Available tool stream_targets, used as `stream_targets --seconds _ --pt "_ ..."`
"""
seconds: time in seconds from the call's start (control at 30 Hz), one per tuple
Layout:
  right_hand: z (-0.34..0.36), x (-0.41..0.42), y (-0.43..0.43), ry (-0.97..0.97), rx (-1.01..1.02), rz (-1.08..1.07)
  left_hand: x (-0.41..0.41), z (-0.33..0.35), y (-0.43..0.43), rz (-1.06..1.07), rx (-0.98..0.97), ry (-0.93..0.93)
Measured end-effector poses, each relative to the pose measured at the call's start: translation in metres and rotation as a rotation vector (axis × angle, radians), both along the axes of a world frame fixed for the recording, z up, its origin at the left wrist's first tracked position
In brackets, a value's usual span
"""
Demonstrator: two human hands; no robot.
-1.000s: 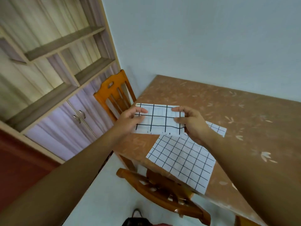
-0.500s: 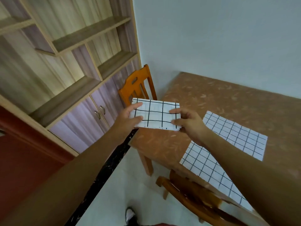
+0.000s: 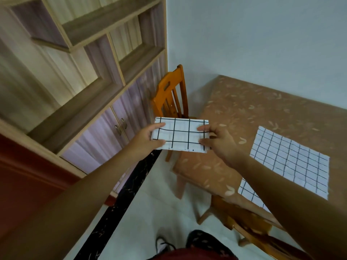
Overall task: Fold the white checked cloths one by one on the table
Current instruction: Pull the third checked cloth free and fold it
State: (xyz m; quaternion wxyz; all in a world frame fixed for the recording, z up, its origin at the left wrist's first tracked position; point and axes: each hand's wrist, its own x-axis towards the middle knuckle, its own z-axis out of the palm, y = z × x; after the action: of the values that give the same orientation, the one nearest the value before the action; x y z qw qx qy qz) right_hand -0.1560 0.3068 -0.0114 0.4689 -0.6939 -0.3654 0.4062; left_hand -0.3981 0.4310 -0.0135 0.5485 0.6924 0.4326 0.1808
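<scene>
A folded white checked cloth (image 3: 181, 135) is held in the air past the left end of the table (image 3: 234, 113). My left hand (image 3: 148, 140) pinches its left edge between thumb and fingers. At the right edge, my right hand (image 3: 218, 140) pinches it the same way. A spread white checked cloth (image 3: 293, 160) lies flat on the table to the right. Below it another checked cloth (image 3: 249, 194) hangs over the table's front edge, partly hidden by my right forearm.
An orange wooden chair (image 3: 171, 94) stands at the table's left end, just behind the held cloth. A second wooden chair (image 3: 242, 220) sits under the front edge. A shelf unit with cupboard doors (image 3: 105, 128) lines the left wall. My feet show at the bottom.
Both hands have carried the folded cloth left, off the table's surface and past its end. The view has swung left, so the flat cloths now sit further right.
</scene>
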Motion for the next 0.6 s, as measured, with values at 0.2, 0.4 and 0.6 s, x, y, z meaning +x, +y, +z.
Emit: stream_targets --seconds 0.2,0.4,0.6 --pt "-0.011 0.02 0.032 -0.138 -0.04 0.011 0.028 -0.011 0.039 -0.073 0.047 0.083" --pt "-0.043 0.063 0.066 -0.274 -0.087 -0.009 0.084 -0.023 0.087 -0.172 0.154 0.24" --pt "-0.077 0.127 0.098 -0.272 -0.162 -0.035 0.163 -0.043 0.125 -0.26 0.197 0.341"
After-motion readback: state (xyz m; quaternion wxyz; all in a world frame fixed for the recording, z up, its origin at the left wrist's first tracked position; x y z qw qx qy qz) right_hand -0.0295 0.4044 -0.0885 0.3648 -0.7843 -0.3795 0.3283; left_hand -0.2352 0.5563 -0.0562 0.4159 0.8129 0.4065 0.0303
